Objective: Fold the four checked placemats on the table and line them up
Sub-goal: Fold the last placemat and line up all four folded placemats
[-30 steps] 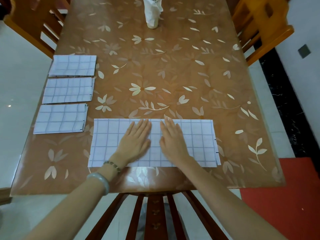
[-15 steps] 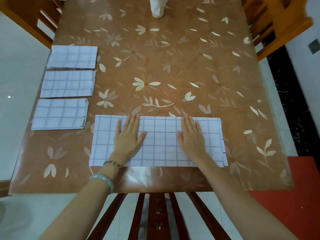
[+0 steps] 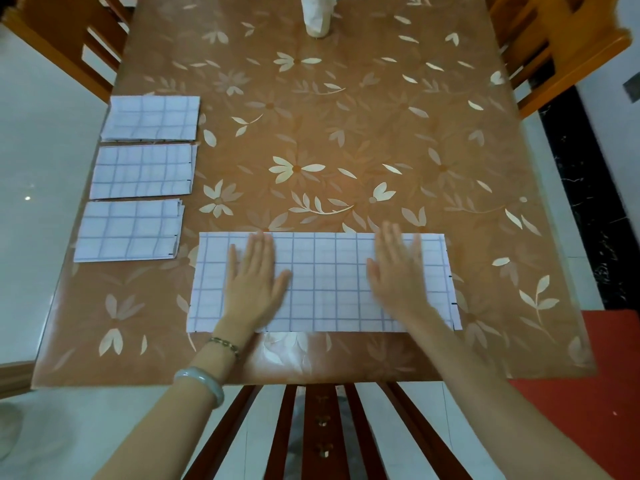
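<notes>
A long white checked placemat (image 3: 325, 282), folded into a wide strip, lies at the table's near edge. My left hand (image 3: 254, 282) rests flat on its left part, fingers spread. My right hand (image 3: 398, 275) lies flat on its right part, slightly blurred. Neither hand grips anything. Three smaller folded checked placemats sit in a column along the table's left side: the far one (image 3: 152, 118), the middle one (image 3: 143, 171) and the near one (image 3: 128, 230).
The brown flower-patterned table (image 3: 311, 140) holds a white wrapped object (image 3: 317, 15) at its far middle. Wooden chairs stand at the far left (image 3: 69, 39), far right (image 3: 561, 46) and right below me (image 3: 322, 427). A red mat (image 3: 595, 393) lies on the floor at the right.
Both hands have slid apart over the long placemat, from side by side at its middle out toward its two ends. The three folded placemats have not moved.
</notes>
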A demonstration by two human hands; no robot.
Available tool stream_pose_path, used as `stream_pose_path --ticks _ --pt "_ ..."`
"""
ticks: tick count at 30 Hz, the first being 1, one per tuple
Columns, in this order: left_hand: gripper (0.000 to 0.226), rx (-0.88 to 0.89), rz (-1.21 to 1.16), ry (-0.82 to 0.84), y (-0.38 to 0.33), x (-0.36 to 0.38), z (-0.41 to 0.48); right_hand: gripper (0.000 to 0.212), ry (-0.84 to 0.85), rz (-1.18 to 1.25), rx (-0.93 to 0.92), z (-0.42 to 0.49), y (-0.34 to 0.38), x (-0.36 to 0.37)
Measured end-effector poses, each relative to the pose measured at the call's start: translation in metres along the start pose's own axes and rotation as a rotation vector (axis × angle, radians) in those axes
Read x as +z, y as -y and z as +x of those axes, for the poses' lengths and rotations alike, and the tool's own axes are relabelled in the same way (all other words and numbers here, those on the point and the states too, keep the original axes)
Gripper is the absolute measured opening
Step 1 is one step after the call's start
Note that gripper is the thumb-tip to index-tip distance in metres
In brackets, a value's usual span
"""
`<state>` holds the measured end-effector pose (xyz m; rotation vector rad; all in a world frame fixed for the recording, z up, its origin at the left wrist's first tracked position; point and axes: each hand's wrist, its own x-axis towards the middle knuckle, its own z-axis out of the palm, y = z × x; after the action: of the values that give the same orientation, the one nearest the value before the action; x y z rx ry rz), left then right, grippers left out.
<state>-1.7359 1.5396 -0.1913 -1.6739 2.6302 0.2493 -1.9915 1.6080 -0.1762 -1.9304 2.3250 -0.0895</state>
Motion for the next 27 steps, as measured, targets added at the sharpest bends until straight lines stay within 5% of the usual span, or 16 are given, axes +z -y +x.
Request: stream_pose_path --ticks 7,20,27 --pt "0.065 0.06 -0.012 0.061 -0.039 0.019 -0.006 0.059 0.129 -0.004 -0.186 -0.001 0.066 0.03" --pt "0.076 -0.229 -0.001 0.036 0.069 0.001 -0.02 0.074 0.16 -0.032 0.15 -0.025 -0.08 0.005" --pt "0.078 -0.474 -0.307 -0.121 0.054 -0.021 -0.026 0.049 -0.055 0.164 0.065 -0.008 -0.019 -0.024"
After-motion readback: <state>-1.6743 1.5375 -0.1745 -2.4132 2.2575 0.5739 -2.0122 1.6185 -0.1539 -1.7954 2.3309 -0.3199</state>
